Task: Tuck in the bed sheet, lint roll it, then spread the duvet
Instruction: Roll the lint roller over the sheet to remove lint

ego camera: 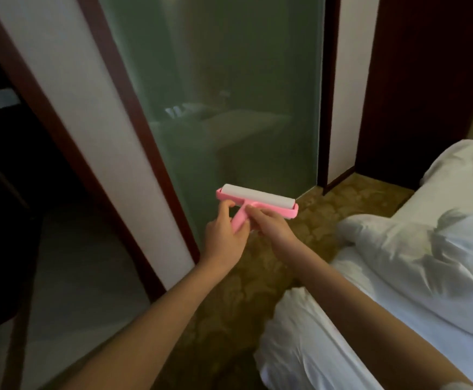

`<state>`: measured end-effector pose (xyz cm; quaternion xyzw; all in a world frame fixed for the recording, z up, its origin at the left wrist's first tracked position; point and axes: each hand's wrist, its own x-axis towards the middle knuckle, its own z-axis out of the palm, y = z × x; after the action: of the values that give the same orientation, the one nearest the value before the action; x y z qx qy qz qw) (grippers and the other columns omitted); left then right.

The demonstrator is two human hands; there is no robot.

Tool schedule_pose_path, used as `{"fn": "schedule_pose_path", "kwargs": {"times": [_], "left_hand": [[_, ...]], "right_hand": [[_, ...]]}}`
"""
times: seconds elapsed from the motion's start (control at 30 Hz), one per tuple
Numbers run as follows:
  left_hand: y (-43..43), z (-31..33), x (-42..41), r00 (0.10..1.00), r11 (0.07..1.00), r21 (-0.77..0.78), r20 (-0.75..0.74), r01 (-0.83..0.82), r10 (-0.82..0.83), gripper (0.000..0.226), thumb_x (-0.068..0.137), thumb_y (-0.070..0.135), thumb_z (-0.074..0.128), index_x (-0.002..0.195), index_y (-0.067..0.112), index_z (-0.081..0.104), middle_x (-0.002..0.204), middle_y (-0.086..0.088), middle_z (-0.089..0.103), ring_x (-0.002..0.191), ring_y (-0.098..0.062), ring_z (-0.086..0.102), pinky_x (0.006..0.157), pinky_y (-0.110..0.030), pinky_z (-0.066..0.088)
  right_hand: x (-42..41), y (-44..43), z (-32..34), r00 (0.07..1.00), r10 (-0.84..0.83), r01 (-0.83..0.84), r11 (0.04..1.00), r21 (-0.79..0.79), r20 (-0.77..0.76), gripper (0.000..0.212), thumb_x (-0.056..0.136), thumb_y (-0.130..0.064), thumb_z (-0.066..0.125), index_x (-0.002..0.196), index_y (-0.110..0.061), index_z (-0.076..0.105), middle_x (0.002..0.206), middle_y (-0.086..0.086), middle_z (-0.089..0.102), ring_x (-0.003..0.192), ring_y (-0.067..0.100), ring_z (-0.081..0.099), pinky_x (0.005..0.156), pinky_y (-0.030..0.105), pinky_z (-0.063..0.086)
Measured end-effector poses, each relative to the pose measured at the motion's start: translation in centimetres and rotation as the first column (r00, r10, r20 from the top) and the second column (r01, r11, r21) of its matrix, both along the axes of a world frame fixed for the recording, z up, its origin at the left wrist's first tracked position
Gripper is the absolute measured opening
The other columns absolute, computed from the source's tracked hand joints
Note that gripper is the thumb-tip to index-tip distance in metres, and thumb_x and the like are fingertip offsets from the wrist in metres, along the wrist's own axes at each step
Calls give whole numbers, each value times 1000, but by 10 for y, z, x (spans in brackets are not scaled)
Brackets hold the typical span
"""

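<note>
I hold a pink lint roller (258, 202) with a white roll out in front of me, above the carpet beside the bed. My left hand (224, 232) grips its pink handle from below, thumb up near the frame. My right hand (269, 225) pinches the roller where the handle meets the frame. The bed sheet (328, 342) covers the mattress at the lower right. A crumpled white duvet (426, 254) lies heaped on the bed, right of my hands.
A frosted green glass panel (224, 94) in a dark wood frame stands straight ahead. Patterned brown carpet (229, 305) runs between it and the bed. A dark doorway (4, 192) opens at the left. A white pillow (460, 170) lies at the far right.
</note>
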<state>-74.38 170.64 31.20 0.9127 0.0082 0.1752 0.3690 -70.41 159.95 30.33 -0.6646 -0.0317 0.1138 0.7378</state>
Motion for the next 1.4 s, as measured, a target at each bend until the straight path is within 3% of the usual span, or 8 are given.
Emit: {"fn": "schedule_pose_path", "kwargs": {"times": [0.17, 0.27, 0.57, 0.67, 0.77, 0.9, 1.07, 1.4], "left_hand": [[23, 26, 123, 989, 989, -17, 18, 147, -147, 40, 94, 28, 54, 130, 16, 42, 92, 0, 60, 71, -8, 57, 53, -12, 42], [26, 28, 198, 973, 971, -62, 20, 232, -231, 38, 93, 28, 55, 128, 17, 42, 95, -2, 60, 74, -11, 58, 55, -15, 44], [11, 23, 411, 842, 834, -115, 79, 540, -534, 32, 93, 27, 55, 121, 17, 46, 96, -3, 63, 80, -18, 65, 69, -37, 57], [-12, 20, 475, 748, 743, -88, 61, 663, -660, 35, 93, 31, 55, 123, 18, 44, 98, -2, 63, 80, -16, 64, 68, -35, 58], [-49, 17, 526, 647, 641, -100, 42, 761, -761, 35, 93, 36, 54, 123, 23, 42, 104, 5, 59, 85, -10, 62, 73, -32, 58], [-117, 18, 583, 517, 511, -115, 33, 852, -855, 40, 94, 33, 54, 128, 18, 41, 83, 17, 51, 72, -2, 57, 67, -31, 56], [-217, 15, 658, 452, 436, -164, 70, 885, -889, 39, 96, 29, 51, 130, 14, 39, 86, 7, 55, 65, -1, 52, 57, -17, 47], [-402, 10, 838, 396, 385, -179, 26, 905, -918, 41, 94, 24, 53, 130, 8, 40, 100, -1, 56, 79, -8, 57, 62, -13, 49]], "right_hand": [[107, 23, 22, 986, -152, 155, 987, -37, 70, 20, 97, -31, 48, 83, -20, 59, 86, -3, 60, 84, 9, 59, 72, 17, 48], [173, 27, 24, 961, -262, 268, 962, -50, 90, 19, 97, -31, 48, 93, -17, 60, 90, -2, 60, 91, 12, 60, 82, 23, 50], [354, 17, 22, 797, -593, 600, 799, -36, 118, 20, 97, -26, 48, 94, -12, 61, 83, -1, 60, 73, 5, 58, 56, 10, 44], [397, -4, 25, 722, -685, 691, 719, -66, 99, 25, 97, -25, 48, 101, -5, 62, 81, -1, 59, 70, 5, 57, 51, 7, 43], [432, -36, 24, 629, -770, 777, 621, -98, 105, 30, 97, -26, 48, 106, -2, 63, 83, -1, 60, 75, 6, 58, 62, 12, 46], [479, -96, 21, 508, -855, 860, 498, -106, 105, 26, 97, -30, 49, 101, -9, 63, 88, 1, 62, 88, 15, 63, 72, 17, 50], [552, -190, 23, 433, -891, 897, 411, -162, 137, 23, 98, -28, 46, 102, -9, 60, 83, -4, 58, 75, 3, 56, 58, 9, 41], [730, -365, 17, 382, -920, 910, 357, -210, 91, 27, 100, -28, 41, 110, -8, 58, 82, -7, 54, 73, 4, 54, 55, 7, 42]]}}
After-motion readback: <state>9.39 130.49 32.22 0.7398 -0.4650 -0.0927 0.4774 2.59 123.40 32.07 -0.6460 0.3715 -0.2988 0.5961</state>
